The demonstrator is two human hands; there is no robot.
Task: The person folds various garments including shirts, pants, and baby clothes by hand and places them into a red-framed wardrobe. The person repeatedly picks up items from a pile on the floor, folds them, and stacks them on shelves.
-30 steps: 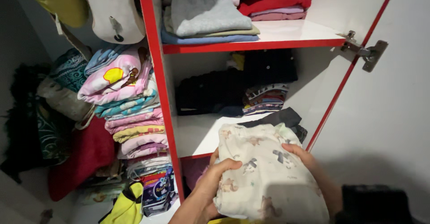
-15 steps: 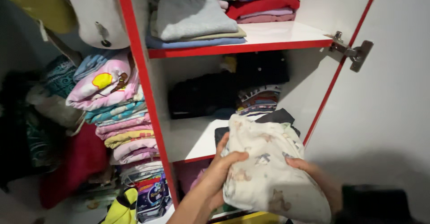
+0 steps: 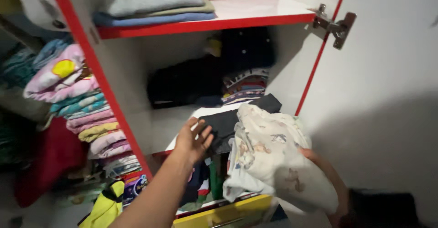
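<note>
Left hand (image 3: 194, 141): our fingers spread, released, touching the dark folded garment (image 3: 223, 125) on the white wardrobe shelf (image 3: 182, 123) | Right hand (image 3: 319, 164): we grasp the cream printed garment (image 3: 269, 159) from beneath, just beside the dark one at the shelf's front edge.

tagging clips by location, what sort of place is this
Most likely a home bedroom or closet area: an open wardrobe with red-edged shelves, stacks of folded clothes, and a door hinge. The right hand holds a printed cream garment.
</note>
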